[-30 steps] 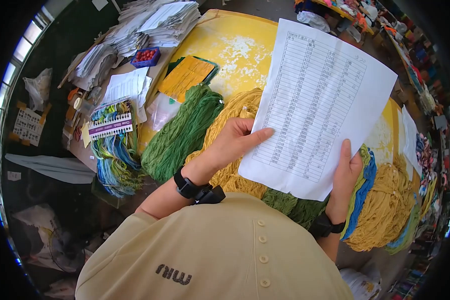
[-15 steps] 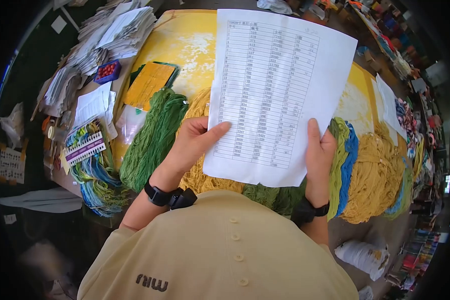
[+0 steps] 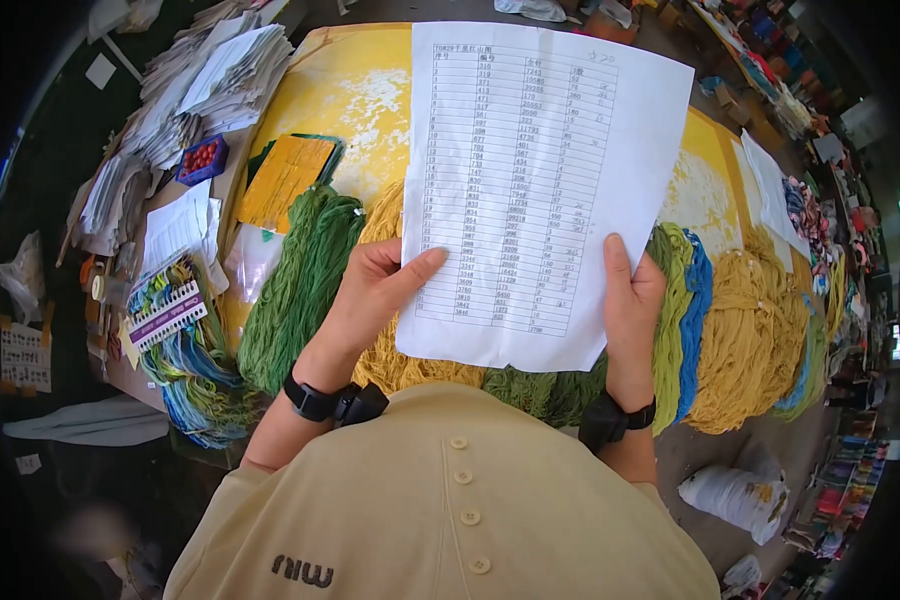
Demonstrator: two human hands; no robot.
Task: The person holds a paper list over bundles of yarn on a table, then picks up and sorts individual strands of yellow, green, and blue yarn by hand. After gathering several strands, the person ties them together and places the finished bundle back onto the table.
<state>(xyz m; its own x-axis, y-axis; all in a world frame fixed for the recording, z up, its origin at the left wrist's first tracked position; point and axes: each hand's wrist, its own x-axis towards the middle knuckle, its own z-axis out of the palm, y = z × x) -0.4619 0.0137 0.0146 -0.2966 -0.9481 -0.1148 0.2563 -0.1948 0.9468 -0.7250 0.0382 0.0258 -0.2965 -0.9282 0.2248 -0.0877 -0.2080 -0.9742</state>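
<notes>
Both hands hold up a white paper sheet (image 3: 540, 200) printed with a table of numbers and some faint handwritten marks. My left hand (image 3: 382, 290) pinches its lower left edge, thumb on the front. At the lower right edge my right hand (image 3: 632, 300) grips it the same way, fingers hidden behind. Green yarn (image 3: 305, 285) lies left of my left hand, and golden yarn (image 3: 390, 345) shows behind it. Right of my right hand are light green yarn (image 3: 672, 320), blue yarn (image 3: 697, 310) and a big golden bundle (image 3: 755, 330).
The yellow worn table (image 3: 360, 90) spans the scene behind the sheet. On the left are paper stacks (image 3: 232, 75), a blue box of red items (image 3: 202, 160), an orange card (image 3: 285, 180) and multicoloured yarn with a labelled strip (image 3: 166, 318). A white sack (image 3: 735, 500) sits on the floor at right.
The sheet and both hands have shifted slightly left in view, and the sheet is turned a little. Both hands keep their hold on it.
</notes>
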